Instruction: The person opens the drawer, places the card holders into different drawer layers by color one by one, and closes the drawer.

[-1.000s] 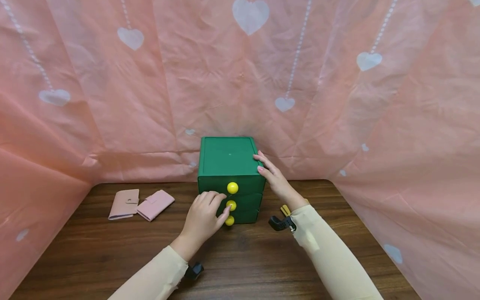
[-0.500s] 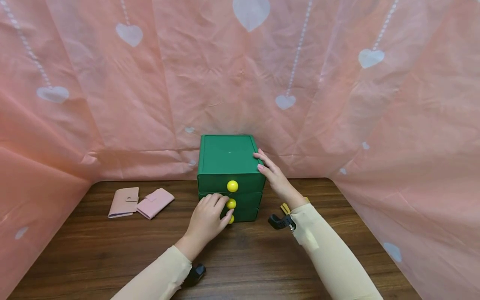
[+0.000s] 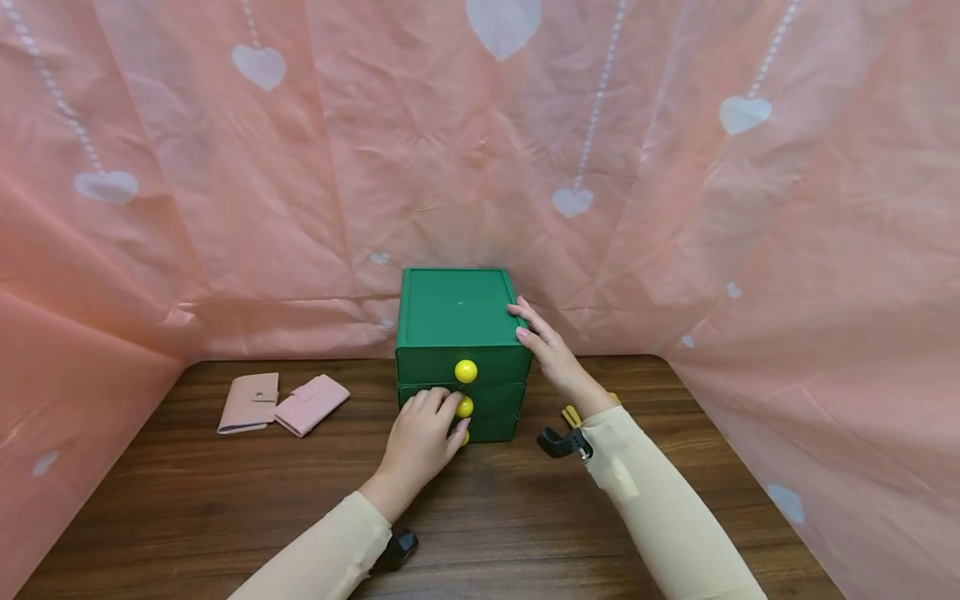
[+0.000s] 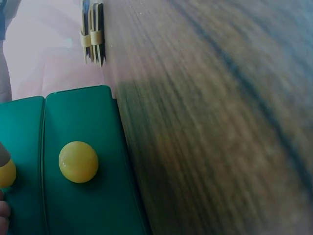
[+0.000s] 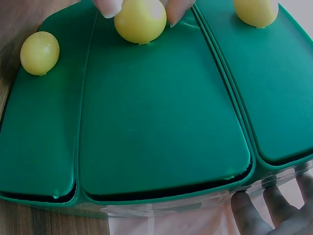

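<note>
A green box of three small drawers (image 3: 457, 308) stands toward the back of the table, with one round yellow knob on each drawer. My left hand (image 3: 420, 437) pinches the middle yellow knob (image 5: 140, 22), with thumb and finger on either side of it in the right wrist view. The top knob (image 3: 466, 372) shows above that hand, and the bottom knob (image 4: 78, 162) is plain in the left wrist view. At the box's right side, my right hand (image 3: 551, 354) rests with its fingers straight along the top edge. All three drawer fronts sit nearly flush.
Two pink snap-closure cases, a beige-pink one (image 3: 249, 402) and a lighter one (image 3: 312, 404), lie at the left on the wooden table (image 3: 180, 500). Partly behind the right wrist is a yellow object (image 3: 572, 417). Pink cloth (image 3: 480, 183) with hearts hangs around the table.
My left hand has shifted slightly right and its fingers have come round the middle knob, covering more of the bottom one. The right hand keeps its place on the box.
</note>
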A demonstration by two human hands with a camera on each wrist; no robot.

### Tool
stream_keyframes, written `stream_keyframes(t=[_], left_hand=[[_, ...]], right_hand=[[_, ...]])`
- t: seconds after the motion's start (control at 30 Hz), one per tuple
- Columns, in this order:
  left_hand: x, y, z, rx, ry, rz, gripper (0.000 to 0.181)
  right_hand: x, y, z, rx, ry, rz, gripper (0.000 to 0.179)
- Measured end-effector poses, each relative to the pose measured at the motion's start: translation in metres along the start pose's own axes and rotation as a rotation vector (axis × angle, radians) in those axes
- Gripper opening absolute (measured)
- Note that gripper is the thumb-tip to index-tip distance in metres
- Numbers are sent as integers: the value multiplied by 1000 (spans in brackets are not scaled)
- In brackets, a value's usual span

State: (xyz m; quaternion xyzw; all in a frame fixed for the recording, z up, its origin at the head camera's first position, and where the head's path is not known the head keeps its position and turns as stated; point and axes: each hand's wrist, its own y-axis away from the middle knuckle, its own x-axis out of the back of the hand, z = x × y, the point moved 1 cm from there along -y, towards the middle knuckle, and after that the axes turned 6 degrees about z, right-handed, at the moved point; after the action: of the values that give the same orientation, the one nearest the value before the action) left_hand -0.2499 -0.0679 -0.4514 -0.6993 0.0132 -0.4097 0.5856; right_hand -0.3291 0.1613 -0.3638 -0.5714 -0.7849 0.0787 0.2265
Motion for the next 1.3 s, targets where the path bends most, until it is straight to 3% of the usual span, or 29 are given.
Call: stream_keyframes(t=[0.27,0.6,1.3], left_hand=[[-1,-2,4,14,-32,-18,30],[-2,-1,4,15,12,42,29],[8,4,14,33,60,39,27]], right_hand=[[1,-1,0,11,7,4,49],[1,-1,0,5,32,3,48],[1,-1,1,-26,3,-6,49]])
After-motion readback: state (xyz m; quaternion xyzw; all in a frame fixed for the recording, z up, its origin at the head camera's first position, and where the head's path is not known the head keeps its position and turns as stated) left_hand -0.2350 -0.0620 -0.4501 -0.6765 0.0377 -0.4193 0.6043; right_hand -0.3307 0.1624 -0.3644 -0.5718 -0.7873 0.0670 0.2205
